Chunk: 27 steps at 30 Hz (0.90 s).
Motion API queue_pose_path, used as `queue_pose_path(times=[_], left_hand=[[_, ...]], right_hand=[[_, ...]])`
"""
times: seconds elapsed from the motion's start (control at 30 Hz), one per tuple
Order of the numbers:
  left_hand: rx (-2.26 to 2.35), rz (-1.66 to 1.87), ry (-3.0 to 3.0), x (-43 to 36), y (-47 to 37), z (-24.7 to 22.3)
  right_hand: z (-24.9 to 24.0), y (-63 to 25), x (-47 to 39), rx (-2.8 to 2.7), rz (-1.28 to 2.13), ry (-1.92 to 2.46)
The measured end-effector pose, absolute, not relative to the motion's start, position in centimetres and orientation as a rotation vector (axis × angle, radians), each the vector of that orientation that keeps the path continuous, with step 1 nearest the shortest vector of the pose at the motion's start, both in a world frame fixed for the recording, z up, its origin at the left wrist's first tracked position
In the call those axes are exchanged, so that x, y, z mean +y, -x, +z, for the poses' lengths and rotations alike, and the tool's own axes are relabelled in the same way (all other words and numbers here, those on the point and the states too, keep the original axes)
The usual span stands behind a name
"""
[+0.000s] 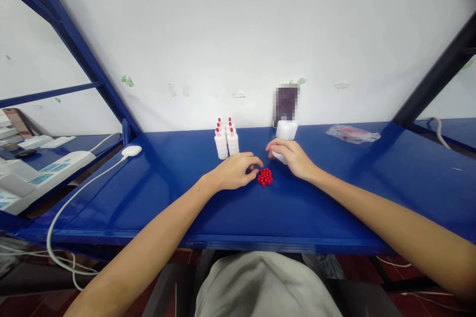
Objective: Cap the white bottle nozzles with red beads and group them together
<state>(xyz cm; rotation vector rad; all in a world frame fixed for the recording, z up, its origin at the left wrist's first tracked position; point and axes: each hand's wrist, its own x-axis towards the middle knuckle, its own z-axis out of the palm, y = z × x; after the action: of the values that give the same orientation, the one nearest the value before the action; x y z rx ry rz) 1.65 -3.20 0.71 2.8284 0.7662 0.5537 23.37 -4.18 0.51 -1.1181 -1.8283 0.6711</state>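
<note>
The white bottle (279, 157) lies tipped under your right hand (292, 156), its long axis running roughly left-right, grip closed around it on the blue counter (334, 198). Just beside it, your left hand (236, 171) pinches at the pile of red caps (265, 177). Four capped bottles (226, 139) stand upright behind.

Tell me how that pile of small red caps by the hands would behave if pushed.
The heap of small red plastic caps on the blue table would probably scatter rather than slide as one, since the pieces lie loose. They look tiny and rounded, so some may roll. The left hand at the pile's edge could likely nudge them easily; they seem light.
</note>
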Motion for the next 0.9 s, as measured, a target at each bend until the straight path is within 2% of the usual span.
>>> queue_pose_path(times=[0.23,0.43,0.53,0.9], left_hand=[[0.755,0.567,-2.797,-3.2,-1.9,0.7],[0.824,1.025,-2.5,-3.5,-2.5,0.6],[0.765,1.134,-2.394,-3.8,-2.7,0.9],[0.651,1.053,-2.349,-4.3,-2.8,0.6]], right_hand=[[0.5,-23.2,-4.5,-1.912,0.626,1.19],[0.5,-23.1,-4.7,-1.988,0.616,1.119],[0.5,-22.9,-5.1,-2.045,0.609,1.036],[0.9,-22.2,-5.9,-2.158,0.403,1.115]])
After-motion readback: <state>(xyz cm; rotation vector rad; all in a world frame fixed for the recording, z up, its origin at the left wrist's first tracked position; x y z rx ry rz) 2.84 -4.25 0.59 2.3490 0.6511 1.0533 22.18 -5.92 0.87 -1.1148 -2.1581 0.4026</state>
